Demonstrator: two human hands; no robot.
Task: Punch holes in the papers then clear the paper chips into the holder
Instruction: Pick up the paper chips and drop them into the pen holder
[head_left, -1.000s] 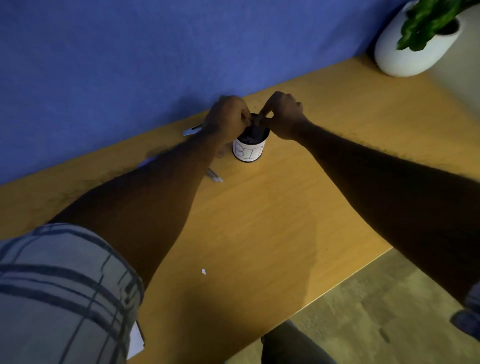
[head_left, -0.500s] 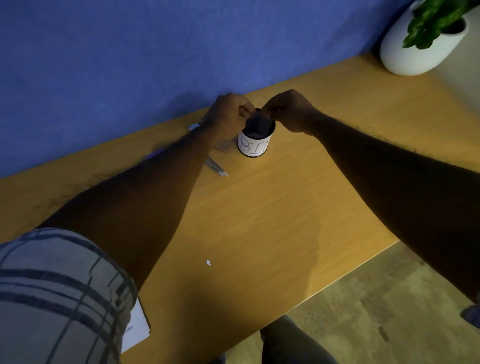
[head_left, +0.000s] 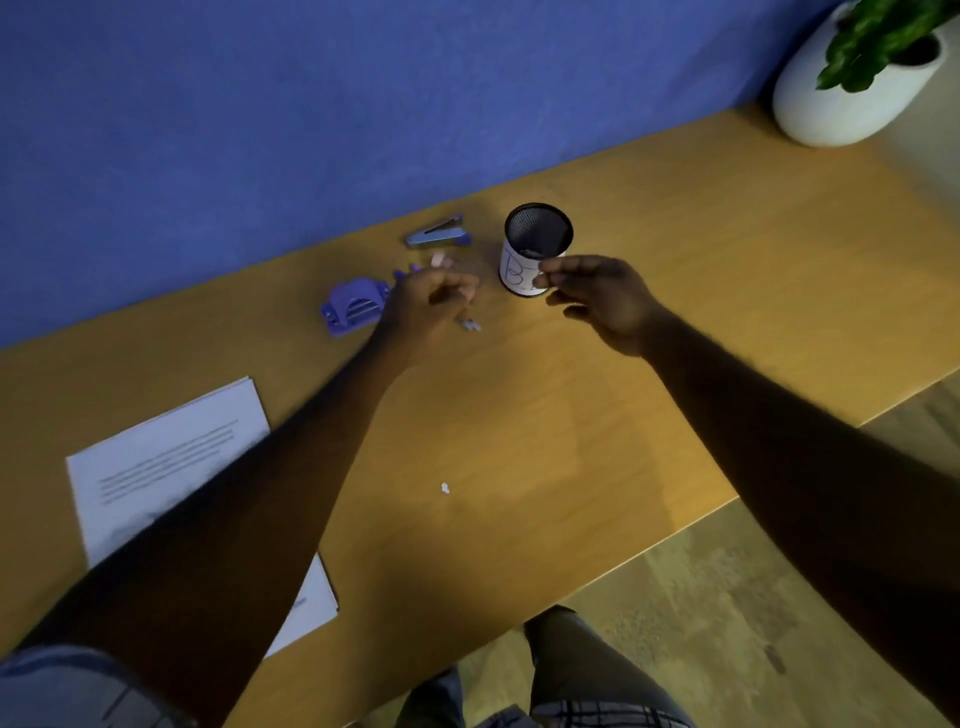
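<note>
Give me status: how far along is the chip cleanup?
Late stage. Done: papers lie aside, hole punch is set down by the wall. In hand: left hand and right hand hover beside the mesh holder, apparently empty. Left: one white chip on the desk.

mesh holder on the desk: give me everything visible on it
The holder is a small round cup of black wire mesh, standing upright with its mouth open. A white paper label wraps its lower wall, with hand-drawn letters, of which "B" reads clearly. It stands on the wooden desk near the blue wall, right of the stapler. The right hand overlaps its lower right side; contact cannot be told. Something pale lies inside, unclear.
</note>
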